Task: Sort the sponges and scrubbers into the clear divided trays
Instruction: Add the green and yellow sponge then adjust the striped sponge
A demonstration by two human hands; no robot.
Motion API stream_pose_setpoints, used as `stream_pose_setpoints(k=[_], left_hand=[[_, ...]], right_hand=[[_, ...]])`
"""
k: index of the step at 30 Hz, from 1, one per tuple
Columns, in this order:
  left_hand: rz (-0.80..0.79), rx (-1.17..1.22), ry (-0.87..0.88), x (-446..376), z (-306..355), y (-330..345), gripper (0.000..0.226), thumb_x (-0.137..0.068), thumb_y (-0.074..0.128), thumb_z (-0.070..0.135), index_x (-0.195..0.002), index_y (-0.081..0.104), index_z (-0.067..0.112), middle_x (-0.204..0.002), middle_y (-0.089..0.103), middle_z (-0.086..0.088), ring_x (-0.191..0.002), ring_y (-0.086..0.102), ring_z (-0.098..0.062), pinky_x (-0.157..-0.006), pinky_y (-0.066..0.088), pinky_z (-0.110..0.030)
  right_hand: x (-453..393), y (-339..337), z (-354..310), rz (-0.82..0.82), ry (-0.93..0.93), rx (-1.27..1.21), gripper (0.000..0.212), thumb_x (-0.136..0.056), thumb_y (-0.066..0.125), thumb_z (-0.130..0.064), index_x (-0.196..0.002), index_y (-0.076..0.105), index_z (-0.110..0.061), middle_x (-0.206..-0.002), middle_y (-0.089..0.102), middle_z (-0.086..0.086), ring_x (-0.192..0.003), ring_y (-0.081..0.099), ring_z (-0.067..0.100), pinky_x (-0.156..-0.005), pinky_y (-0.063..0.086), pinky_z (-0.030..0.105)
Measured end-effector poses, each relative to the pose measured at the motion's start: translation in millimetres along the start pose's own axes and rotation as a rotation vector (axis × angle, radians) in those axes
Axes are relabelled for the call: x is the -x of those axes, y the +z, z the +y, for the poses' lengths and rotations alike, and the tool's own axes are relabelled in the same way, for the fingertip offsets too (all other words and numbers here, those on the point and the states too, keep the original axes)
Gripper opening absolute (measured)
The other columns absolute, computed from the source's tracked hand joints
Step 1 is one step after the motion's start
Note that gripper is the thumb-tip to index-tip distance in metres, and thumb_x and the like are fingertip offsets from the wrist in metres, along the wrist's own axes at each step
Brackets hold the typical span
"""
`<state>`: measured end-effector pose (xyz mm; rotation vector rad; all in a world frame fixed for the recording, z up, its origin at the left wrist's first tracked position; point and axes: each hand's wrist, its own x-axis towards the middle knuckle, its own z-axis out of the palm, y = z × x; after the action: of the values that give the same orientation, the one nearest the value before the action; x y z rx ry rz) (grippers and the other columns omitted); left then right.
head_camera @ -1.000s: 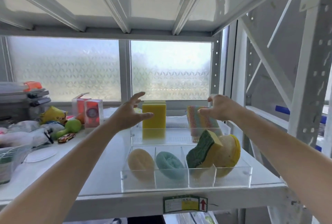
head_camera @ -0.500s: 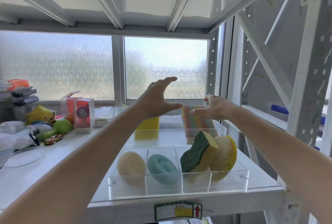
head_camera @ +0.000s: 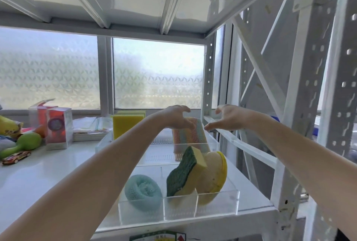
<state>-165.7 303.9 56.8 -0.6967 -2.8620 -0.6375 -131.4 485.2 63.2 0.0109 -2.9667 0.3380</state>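
Meanwhile, at the far left of the white shelf (head_camera: 48, 165) I saw a red toy car (head_camera: 16, 158), a green toy (head_camera: 23, 144) behind it, and two clear boxes with red inserts (head_camera: 56, 124) standing upright near the frosted window (head_camera: 156, 74). Moving right, a yellow sponge (head_camera: 128, 124) stood on edge in the rear clear tray (head_camera: 193, 145), toward its left end. My left hand (head_camera: 176, 118) was over that tray with the fingers curled and spread, the thumb lying against the top of the striped multicolour scrubber (head_camera: 190, 138); I could not tell whether it had any real hold on it. That scrubber stood upright in the right part of the rear tray. In the front clear divided tray (head_camera: 216, 202) a teal round scrubber (head_camera: 143, 192) sat in the compartment left of the green-and-yellow sponge (head_camera: 183, 173), which leaned tilted across a divider and touched the beige-and-yellow round sponge (head_camera: 214, 177) at the right end. My left forearm hid the tray's leftmost part. My right hand (head_camera: 229, 118) hovered just right of the striped scrubber, open, fingers spread and curved, holding nothing, close to the shelf's rear right upright (head_camera: 209, 78).
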Motion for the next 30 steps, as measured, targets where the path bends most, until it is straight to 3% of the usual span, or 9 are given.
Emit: stream_pose_setpoints(k=[10, 15, 19, 23, 26, 30], left_hand=[[-0.121, -0.036, -0.089, -18, -4, 9, 0.070, -0.083, 0.063, 0.041, -0.142, 0.037, 0.014, -0.142, 0.045, -0.007, -0.125, 0.047, -0.023, -0.098, 0.039, -0.031], [-0.097, -0.015, -0.087, -18, -8, 4, 0.076, -0.074, 0.072, 0.045, -0.138, 0.044, 0.016, -0.137, 0.050, -0.004, -0.121, 0.050, -0.024, -0.100, 0.043, -0.035], [-0.032, 0.070, -0.036, -12, -6, -4, 0.048, -0.075, 0.072, 0.033, -0.115, 0.061, 0.009, -0.114, 0.064, -0.007, -0.101, 0.060, -0.022, -0.086, 0.050, -0.034], [0.196, 0.154, -0.034, -3, -4, -16, 0.029, -0.080, 0.067, 0.028, -0.097, 0.063, 0.005, -0.091, 0.059, -0.007, -0.082, 0.055, -0.021, -0.062, 0.043, -0.028], [0.420, 0.413, -0.028, 7, -8, -18, 0.036, -0.082, 0.065, 0.029, -0.106, 0.059, 0.003, -0.101, 0.063, -0.012, -0.091, 0.060, -0.027, -0.072, 0.048, -0.034], [0.531, 0.571, 0.000, 28, -15, -4, 0.041, -0.086, 0.063, 0.026, -0.116, 0.051, 0.002, -0.101, 0.059, -0.006, -0.088, 0.057, -0.020, -0.067, 0.047, -0.025]], right_hand=[[-3, 6, 4, -0.050, -0.032, 0.044, 0.086, -0.073, 0.065, -0.061, -0.138, 0.040, -0.010, -0.141, 0.045, 0.007, -0.126, 0.045, 0.023, -0.105, 0.037, 0.035], [-3, 9, 0, -0.069, -0.053, 0.052, 0.080, -0.074, 0.064, -0.061, -0.131, 0.047, -0.009, -0.136, 0.050, 0.009, -0.123, 0.049, 0.024, -0.104, 0.040, 0.037], [-4, 11, -2, -0.069, -0.076, -0.015, 0.091, -0.071, 0.065, -0.063, -0.140, 0.037, -0.010, -0.143, 0.044, 0.008, -0.126, 0.046, 0.024, -0.105, 0.038, 0.035], [-3, 8, -5, -0.089, -0.109, -0.184, 0.090, -0.073, 0.067, -0.057, -0.142, 0.034, -0.010, -0.142, 0.045, 0.009, -0.126, 0.047, 0.024, -0.106, 0.038, 0.036], [-4, 5, -13, -0.085, -0.150, -0.336, 0.067, -0.082, 0.068, -0.037, -0.138, 0.041, -0.011, -0.131, 0.054, 0.008, -0.115, 0.054, 0.021, -0.094, 0.044, 0.027], [-7, 1, -21, -0.061, -0.136, -0.617, 0.060, -0.082, 0.067, -0.014, -0.135, 0.041, -0.013, -0.124, 0.057, 0.010, -0.112, 0.058, 0.024, -0.092, 0.052, 0.036]])
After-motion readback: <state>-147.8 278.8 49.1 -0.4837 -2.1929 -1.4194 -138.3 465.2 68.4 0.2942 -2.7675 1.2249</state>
